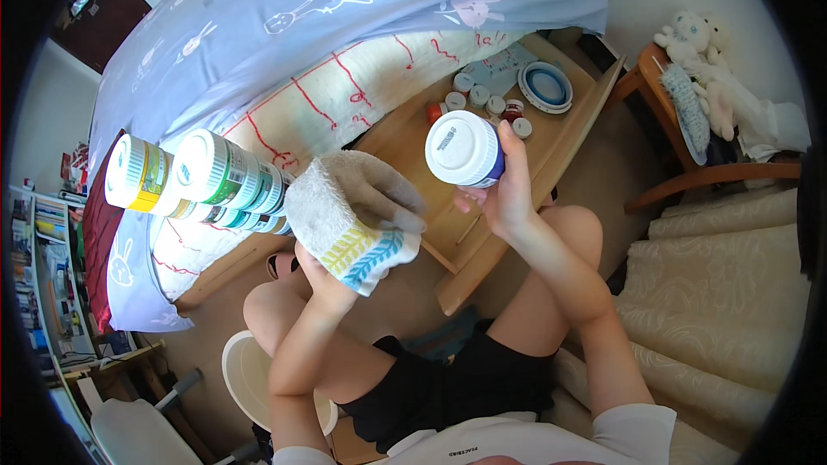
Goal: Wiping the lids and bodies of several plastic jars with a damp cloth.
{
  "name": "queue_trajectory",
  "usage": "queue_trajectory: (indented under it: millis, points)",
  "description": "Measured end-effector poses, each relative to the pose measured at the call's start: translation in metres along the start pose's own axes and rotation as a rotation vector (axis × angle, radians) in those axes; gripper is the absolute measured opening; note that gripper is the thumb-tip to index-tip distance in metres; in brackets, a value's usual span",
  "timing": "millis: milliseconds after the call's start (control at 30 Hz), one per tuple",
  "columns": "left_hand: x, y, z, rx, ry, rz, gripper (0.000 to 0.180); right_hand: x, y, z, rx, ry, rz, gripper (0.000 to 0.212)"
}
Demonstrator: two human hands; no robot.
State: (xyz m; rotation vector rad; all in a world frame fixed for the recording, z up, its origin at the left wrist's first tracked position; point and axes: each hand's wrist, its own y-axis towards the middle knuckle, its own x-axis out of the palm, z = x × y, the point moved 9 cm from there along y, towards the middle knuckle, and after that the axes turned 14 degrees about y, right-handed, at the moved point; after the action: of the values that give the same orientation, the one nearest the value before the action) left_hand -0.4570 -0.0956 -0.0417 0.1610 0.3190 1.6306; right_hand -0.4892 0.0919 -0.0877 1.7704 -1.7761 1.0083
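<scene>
A pale towel (332, 194) with yellow and blue leaf patterns covers most of my left hand (326, 280), which grips it. To the right, my right hand (508, 176) is wrapped round a jar (463, 148) with a white lid and a blue label, raised above the drawer and tilted with its lid toward me. A gap separates the towel from this jar. Just left of the towel are stacked jars (226, 174) with white lids and green labels, and another jar (142, 174) with a yellow label. The towel hides part of the stacks.
A pulled-out wooden drawer (564, 142) under the bed (241, 30) holds several small jars (494, 107) and a round blue-and-white basin (545, 86). A white bin (234, 370) stands by my left leg. On the right are a wooden chair (642, 86) with plush toys and a beige curtain (715, 293).
</scene>
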Motion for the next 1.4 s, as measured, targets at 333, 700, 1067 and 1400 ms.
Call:
queue_trajectory:
  millis: [333, 700, 1067, 1400]
  points:
    - [0.011, -0.027, -0.086, -0.420, -0.112, -0.123, 0.035, 0.021, -0.016, 0.016, 0.153, 0.045, -0.179, 0.041]
    - [0.026, -0.016, -0.007, 0.111, 0.061, -0.007, 0.051, 0.030, -0.024, 0.031, -0.079, -0.115, -0.213, 0.043]
    - [0.022, -0.018, -0.005, 0.203, 0.048, -0.027, 0.040, 0.035, -0.031, 0.033, -0.174, -0.312, -0.276, 0.043]
    - [-0.009, -0.002, -0.053, -0.242, -0.503, -0.013, 0.037, 0.032, -0.034, 0.038, 0.110, -0.142, -0.204, 0.034]
